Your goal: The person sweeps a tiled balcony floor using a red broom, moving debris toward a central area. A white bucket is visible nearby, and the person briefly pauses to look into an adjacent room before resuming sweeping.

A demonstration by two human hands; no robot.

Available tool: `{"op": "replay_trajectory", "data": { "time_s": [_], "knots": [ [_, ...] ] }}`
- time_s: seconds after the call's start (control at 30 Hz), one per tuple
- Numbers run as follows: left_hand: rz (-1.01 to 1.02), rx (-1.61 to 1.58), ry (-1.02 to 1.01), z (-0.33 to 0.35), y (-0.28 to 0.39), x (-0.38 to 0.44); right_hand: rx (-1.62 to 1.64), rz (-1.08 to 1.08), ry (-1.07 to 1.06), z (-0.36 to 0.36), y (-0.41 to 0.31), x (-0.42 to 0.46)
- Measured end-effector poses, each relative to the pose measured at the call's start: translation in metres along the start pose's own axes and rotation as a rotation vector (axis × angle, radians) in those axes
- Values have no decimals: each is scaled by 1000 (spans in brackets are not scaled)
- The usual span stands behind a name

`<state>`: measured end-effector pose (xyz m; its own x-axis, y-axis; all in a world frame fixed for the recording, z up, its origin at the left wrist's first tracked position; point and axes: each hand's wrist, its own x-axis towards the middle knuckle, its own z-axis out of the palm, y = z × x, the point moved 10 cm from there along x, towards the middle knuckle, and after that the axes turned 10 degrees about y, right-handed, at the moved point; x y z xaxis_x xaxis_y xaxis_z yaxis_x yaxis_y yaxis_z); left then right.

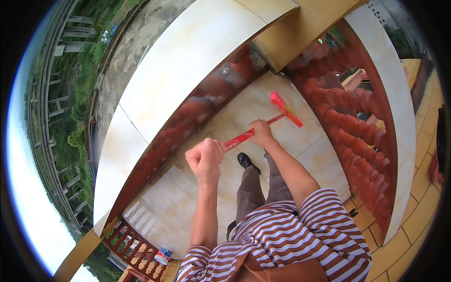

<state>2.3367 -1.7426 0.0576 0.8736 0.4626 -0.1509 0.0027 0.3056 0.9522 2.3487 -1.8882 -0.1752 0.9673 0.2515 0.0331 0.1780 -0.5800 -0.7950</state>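
Observation:
A red-handled floor brush [239, 140] with pink and yellow bristles reaches across a tiled balcony floor [313, 151]. My left hand [205, 158] is closed around the handle's upper end, thumb uppermost. Farther down the handle, nearer the brush head, my right hand [260, 132] wraps around it. The brush head lies towards the corner where the two balustrades meet. A black shoe [245, 160] shows on the floor below the handle. Whether the bristles press on the tiles is hard to tell.
Red balusters [356, 123] under a pale tiled rail [394, 105] stand on the right; another pale rail [169, 84] runs along the left. A yellow pillar [289, 38] fills the far corner. A white and blue bucket [163, 255] stands by more balusters at lower left.

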Motion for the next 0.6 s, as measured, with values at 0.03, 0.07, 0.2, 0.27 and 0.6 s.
{"op": "replay_trajectory", "data": {
  "time_s": [0.03, 0.07, 0.2, 0.27, 0.6],
  "knots": [
    [36, 86, -31, 7, 14, 1, 40, 4, -5, 6, -9, 9],
    [108, 117, -78, 16, 32, -5, 86, 5, -9, 9, -20, 21],
    [392, 113, -105, 54, 104, -18, 249, -119, 139, -1, -87, 71],
    [396, 121, -65, 44, 94, -13, 263, -138, 117, 4, -92, 73],
    [319, -26, -52, 18, 94, 0, 174, -125, 18, -6, -85, 47]
  ]
}}
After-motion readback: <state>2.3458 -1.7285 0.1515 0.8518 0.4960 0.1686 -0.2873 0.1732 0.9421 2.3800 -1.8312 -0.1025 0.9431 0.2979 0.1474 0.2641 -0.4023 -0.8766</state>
